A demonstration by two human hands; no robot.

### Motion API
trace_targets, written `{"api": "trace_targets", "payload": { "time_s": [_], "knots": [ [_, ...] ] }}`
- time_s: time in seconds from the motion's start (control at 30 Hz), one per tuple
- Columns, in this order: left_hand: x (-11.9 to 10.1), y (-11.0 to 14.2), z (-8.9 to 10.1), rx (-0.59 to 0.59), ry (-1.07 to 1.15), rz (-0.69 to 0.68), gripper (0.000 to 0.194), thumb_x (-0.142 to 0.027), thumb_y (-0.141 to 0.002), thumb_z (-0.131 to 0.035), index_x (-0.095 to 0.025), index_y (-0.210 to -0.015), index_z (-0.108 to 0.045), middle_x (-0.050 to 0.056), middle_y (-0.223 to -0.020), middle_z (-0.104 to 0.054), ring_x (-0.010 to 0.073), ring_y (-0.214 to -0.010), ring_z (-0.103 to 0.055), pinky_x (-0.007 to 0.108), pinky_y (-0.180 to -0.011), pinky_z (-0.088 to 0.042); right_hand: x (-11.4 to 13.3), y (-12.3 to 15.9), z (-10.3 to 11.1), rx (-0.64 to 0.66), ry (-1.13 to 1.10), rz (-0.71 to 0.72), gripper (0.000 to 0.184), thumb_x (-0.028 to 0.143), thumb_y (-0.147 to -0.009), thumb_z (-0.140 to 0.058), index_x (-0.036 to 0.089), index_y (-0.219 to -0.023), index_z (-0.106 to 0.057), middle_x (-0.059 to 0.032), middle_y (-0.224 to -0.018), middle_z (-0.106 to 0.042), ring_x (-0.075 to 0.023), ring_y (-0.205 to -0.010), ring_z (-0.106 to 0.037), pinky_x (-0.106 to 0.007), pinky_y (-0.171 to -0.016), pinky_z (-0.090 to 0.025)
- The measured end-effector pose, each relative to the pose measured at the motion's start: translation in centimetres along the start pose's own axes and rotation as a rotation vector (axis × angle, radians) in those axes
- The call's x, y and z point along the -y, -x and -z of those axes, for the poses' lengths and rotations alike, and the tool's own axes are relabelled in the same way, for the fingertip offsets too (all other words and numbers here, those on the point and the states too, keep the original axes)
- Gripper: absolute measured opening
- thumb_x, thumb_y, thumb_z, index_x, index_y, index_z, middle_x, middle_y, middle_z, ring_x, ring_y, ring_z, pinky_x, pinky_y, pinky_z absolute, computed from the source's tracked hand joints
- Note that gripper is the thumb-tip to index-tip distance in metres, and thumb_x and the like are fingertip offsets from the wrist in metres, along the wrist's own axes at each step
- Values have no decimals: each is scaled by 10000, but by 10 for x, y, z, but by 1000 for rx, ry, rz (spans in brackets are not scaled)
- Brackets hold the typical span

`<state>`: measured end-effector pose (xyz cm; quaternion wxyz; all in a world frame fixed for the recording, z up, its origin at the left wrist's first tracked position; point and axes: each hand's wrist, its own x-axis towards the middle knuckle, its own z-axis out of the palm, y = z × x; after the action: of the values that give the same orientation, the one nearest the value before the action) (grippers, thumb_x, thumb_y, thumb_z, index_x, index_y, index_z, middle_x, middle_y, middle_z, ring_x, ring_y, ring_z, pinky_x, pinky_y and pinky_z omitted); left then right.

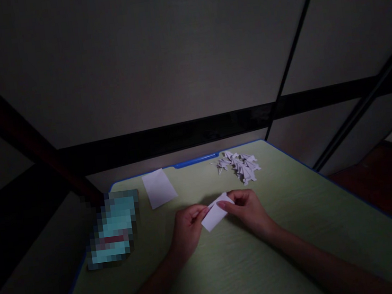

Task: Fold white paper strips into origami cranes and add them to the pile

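Observation:
Between my two hands is a small white sheet of folded paper [214, 217], held a little above the table and slanting up to the right. My left hand [188, 225] pinches its left edge between thumb and fingers. At the other end, my right hand [249, 208] grips the paper with the thumb on top and the fingers curled behind it. Beyond them lies a pile of folded white paper figures [244, 166], several of them, pointed and overlapping. A flat sheet of white paper [158, 188] rests to the left of the pile.
The light green table [301, 248] has a blue rim and a blue strip [197, 160] at its far edge. A blurred-out teal item [115, 228] lies on the left side. Behind the table stands a pale panelled wall or cabinet [171, 64] with a dark band.

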<state>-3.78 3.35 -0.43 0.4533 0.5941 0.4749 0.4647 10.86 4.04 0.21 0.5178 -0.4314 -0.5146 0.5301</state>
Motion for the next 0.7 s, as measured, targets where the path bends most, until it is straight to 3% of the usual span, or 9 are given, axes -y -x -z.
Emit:
{"api": "trace_targets", "payload": {
  "time_s": [0.17, 0.3, 0.7],
  "knots": [
    [-6, 4, 0, 80, 140, 32, 332, -331, -732, -400, -89, -738, -628, 47, -594, -644, 144, -525, -569, 220, -485, -434, 2, 2, -1, -27, 13, 15, 195, 218, -596, -594, 128, -451, -499, 34, -441, -499, -76, -419, -418, -201, -429, -304],
    [-12, 6, -3, 72, 190, 103, 309, -251, -621, -557, -95, -886, -582, 57, -718, -663, 153, -559, -595, 223, -502, -464, 3, 2, 0, -84, 65, 43, 198, 210, -587, -596, 128, -441, -491, 43, -443, -474, -62, -414, -386, -189, -418, -292],
    [-7, 1, -4, 82, 125, 114, 212, -226, -660, -533, -98, -810, -613, 40, -607, -670, 147, -519, -608, 209, -479, -475, 4, 4, -3, -123, 101, 65, 241, 238, -611, -578, 139, -437, -444, 53, -433, -429, -60, -414, -352, -186, -408, -289]
  ]
}}
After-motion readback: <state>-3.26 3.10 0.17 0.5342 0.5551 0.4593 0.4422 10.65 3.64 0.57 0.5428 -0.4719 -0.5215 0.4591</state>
